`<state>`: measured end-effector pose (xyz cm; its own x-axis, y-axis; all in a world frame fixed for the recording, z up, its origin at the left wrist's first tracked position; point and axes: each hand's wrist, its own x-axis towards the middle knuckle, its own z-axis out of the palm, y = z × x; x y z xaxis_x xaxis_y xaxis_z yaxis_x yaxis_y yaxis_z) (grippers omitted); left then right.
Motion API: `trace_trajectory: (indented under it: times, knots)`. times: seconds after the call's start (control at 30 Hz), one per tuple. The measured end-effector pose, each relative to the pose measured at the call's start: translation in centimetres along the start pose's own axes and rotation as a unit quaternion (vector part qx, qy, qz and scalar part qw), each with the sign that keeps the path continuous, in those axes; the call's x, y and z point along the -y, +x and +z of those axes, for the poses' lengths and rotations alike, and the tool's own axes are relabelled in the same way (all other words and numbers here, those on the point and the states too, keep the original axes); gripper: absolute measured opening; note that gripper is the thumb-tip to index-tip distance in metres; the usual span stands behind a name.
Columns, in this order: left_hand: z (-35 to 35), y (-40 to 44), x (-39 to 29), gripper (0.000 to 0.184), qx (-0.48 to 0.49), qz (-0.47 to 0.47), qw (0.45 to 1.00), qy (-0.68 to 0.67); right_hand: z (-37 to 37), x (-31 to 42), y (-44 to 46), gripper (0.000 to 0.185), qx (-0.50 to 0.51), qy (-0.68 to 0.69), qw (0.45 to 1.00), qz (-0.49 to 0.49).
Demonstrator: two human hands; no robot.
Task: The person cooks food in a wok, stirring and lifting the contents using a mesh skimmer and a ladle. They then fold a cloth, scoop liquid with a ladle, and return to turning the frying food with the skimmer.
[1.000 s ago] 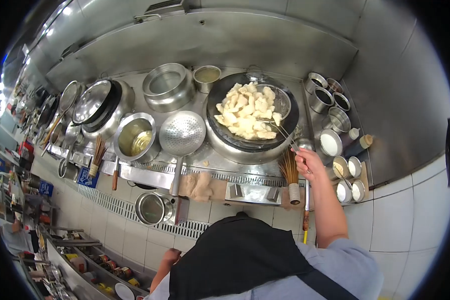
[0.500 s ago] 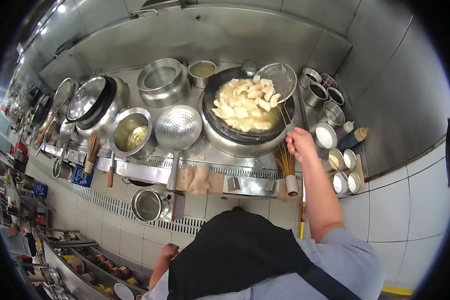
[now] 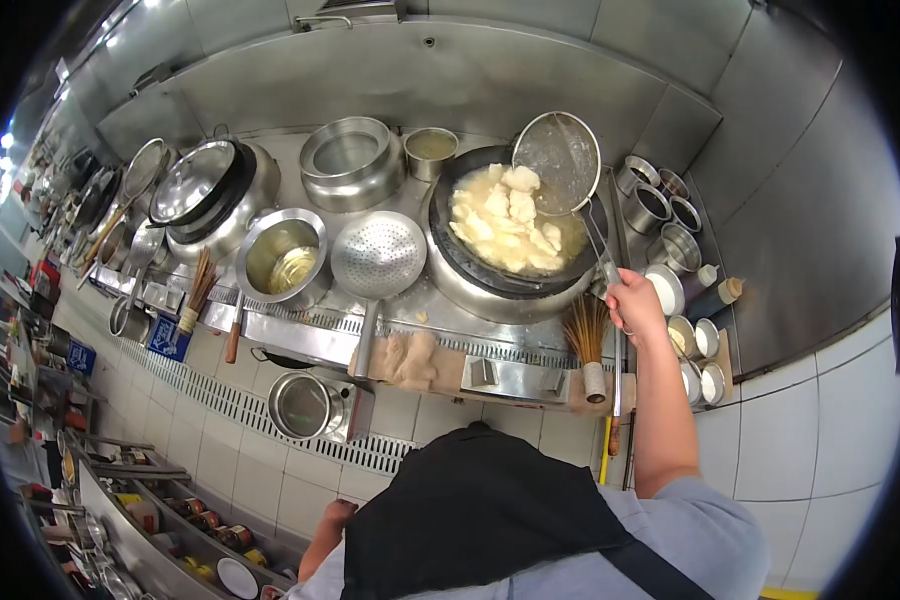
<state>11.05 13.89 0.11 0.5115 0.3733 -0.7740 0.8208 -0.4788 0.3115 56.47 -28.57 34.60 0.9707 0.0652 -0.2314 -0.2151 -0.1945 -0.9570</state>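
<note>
Your right hand (image 3: 636, 302) has its fingers closed around the handle of a round silver mesh strainer (image 3: 557, 155), which overlaps the upper right edge of a round black wok (image 3: 443, 240). In this wok, right of the frame's upper centre, pale yellow lumpy pieces (image 3: 505, 225) lie in liquid. Your left hand (image 3: 337, 512), lower left of centre, has curled fingers; I cannot tell if they hold something.

Food pieces (image 3: 505, 228) sit in the wok (image 3: 458, 178); the mesh strainer (image 3: 557, 160) overlaps its one o'clock edge, the right hand (image 3: 637, 303) on the handle at four. Around the wok: bamboo brush (image 3: 586, 335) at five, perforated skimmer (image 3: 378, 253) at nine, deep pot (image 3: 268, 240) beyond that, small canister (image 3: 427, 171) between ten and eleven.
</note>
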Motion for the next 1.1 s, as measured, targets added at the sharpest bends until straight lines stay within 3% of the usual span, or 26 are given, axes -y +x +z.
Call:
trace_trajectory:
  times: [0.13, 0.2, 0.23, 0.3, 0.5, 0.57, 0.63, 0.67, 0.73, 0.8, 0.83, 0.87, 0.9, 0.93, 1.1]
  knots:
    - [0.4, 0.5, 0.8, 0.038, -0.015, -0.058, 0.997, -0.053, -0.3, 0.6, -1.6, 0.023, 0.008, -0.002, 1.0, -0.027]
    - [-0.1, 0.7, 1.2, 0.043, 0.015, 0.119, 0.989, 0.082, -0.5, 0.8, -1.8, 0.025, 0.006, 0.015, 0.999, -0.04]
    - [0.0, 0.8, 1.0, 0.043, 0.015, 0.118, 0.989, 0.083, -1.0, 0.8, -1.7, 0.025, -0.003, 0.014, 0.999, -0.042]
    - [-0.1, 0.0, -1.0, 0.04, -0.021, -0.053, 0.998, -0.014, -2.2, 1.1, -1.6, 0.031, -0.009, -0.005, 0.999, -0.042]
    - [-0.7, 1.1, 0.5, 0.031, -0.007, 0.021, 1.0, 0.016, -5.0, 1.0, 3.7, 0.026, -0.086, -0.208, 0.972, -0.071]
    - [-1.6, 0.4, -0.2, 0.029, -0.017, 0.005, 1.0, 0.012, -6.1, 0.1, 6.3, 0.024, -0.084, -0.256, 0.959, -0.082]
    - [-3.9, -2.9, -3.8, 0.028, -0.026, -0.016, 0.999, 0.011, -6.8, -0.8, 8.5, 0.01, -0.075, -0.338, 0.933, -0.103]
    - [-5.8, -6.4, -7.6, 0.025, -0.024, -0.065, 0.995, -0.068, -7.2, -1.4, 9.8, 0.01, -0.073, -0.335, 0.933, -0.104]
    - [-6.2, -7.6, -8.7, 0.023, -0.024, -0.115, 0.982, -0.147, -7.9, -2.5, 11.8, 0.006, 0.034, -0.159, 0.986, 0.043]
    - [-4.7, -4.9, -5.2, 0.025, 0.004, -0.098, 0.986, -0.134, -8.2, -3.7, 13.0, 0.007, 0.087, -0.12, 0.987, 0.069]
    - [-4.3, -4.3, -4.1, 0.025, -0.002, -0.099, 0.986, -0.136, -8.5, -4.6, 13.8, 0.013, 0.129, -0.065, 0.983, 0.11]
    - [-3.9, -3.9, -3.2, 0.027, -0.007, -0.033, 0.999, -0.021, -8.5, -5.3, 14.4, 0.032, 0.171, -0.012, 0.974, 0.151]
    - [-3.5, -3.4, -2.4, 0.029, -0.011, 0.032, 0.995, 0.096, -8.0, -5.0, 14.0, 0.029, 0.187, 0.006, 0.97, 0.157]
    - [-2.9, -3.1, -1.6, 0.029, -0.013, 0.061, 0.991, 0.116, -7.6, -5.4, 14.3, 0.029, 0.19, 0.007, 0.969, 0.156]
    - [-0.9, -0.9, 1.6, 0.028, -0.015, 0.029, 0.999, 0.026, -5.4, -7.7, 12.8, 0.019, 0.209, 0.15, 0.958, 0.129]
